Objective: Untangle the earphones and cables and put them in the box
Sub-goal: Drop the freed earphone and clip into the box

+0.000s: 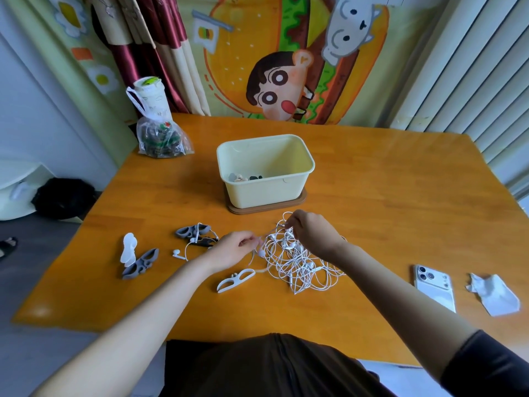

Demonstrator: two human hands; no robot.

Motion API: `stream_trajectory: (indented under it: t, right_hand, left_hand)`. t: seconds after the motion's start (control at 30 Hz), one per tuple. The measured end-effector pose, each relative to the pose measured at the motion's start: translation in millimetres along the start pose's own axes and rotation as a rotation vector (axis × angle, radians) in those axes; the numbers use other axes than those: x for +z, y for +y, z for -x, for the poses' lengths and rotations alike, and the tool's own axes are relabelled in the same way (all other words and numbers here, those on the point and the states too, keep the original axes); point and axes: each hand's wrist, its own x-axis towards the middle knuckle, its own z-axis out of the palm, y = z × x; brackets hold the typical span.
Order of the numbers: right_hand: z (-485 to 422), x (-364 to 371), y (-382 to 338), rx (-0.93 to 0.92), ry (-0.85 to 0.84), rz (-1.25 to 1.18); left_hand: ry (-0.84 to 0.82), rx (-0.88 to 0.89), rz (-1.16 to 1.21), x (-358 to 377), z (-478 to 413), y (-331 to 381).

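On the table, head view: a tangle of white earphones (pixel 297 262) lies on the wooden table (pixel 386 196), near the front edge and just in front of the box.
Left hand: the left hand (pixel 232 249) rests at the tangle's left edge, fingers curled in, thumb and fingertips pinching a white strand.
Right hand: the right hand (pixel 310 232) hangs over the top of the tangle, fingers bent down, pinching strands and holding up a loop.
Box: the pale yellow box (pixel 266 190) stands open on a brown base (pixel 297 203) behind the hands; a few small dark and light pieces lie on its bottom, too small to name.
Left of the hands: a single white earphone (pixel 179 253) lies apart from the tangle, by a grey cable winder (pixel 191 230); another grey winder (pixel 140 263) touches a white winder (pixel 128 247).
Front: a flat white winder (pixel 236 279) lies just below the left hand.
Right side: a white phone (pixel 433 286) lies face down, beside a crumpled paper (pixel 493 293).
Far left corner: a plastic bag (pixel 160 136).
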Motion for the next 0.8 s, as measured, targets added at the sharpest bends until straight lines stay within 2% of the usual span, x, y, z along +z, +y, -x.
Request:
stream_trajectory:
  t: [0.17, 0.37, 0.53, 0.6, 0.73, 0.8]
  right_hand:
    - [-0.1, -0.1, 4.0, 0.029, 0.014, -0.006]
    - [-1.5, 0.0, 3.2, 0.045, 0.054, -0.043]
    - [-5.4, -3.9, 6.9, 0.106, 0.097, -0.146]
    - [-6.3, -5.1, 8.6, 0.128, 0.094, -0.171]
    - [-5.2, -4.3, 9.9, 0.137, 0.087, -0.208]
    - [-5.4, -1.9, 9.7, 0.137, 0.08, -0.216]
  left_hand:
    - [0.099, -0.067, 0.044, -5.5, -1.3, -4.6]
    - [0.054, -0.048, 0.076, -1.4, -1.3, -6.4]
    - [0.104, -0.097, 0.016, 0.2, -1.9, -15.5]
    - [0.169, -0.137, -0.024, -4.1, -3.6, -21.1]
    - [0.475, -0.213, -0.055, -27.8, -9.2, -27.5]
    - [0.567, -0.227, -0.073, -35.4, -10.1, -30.6]
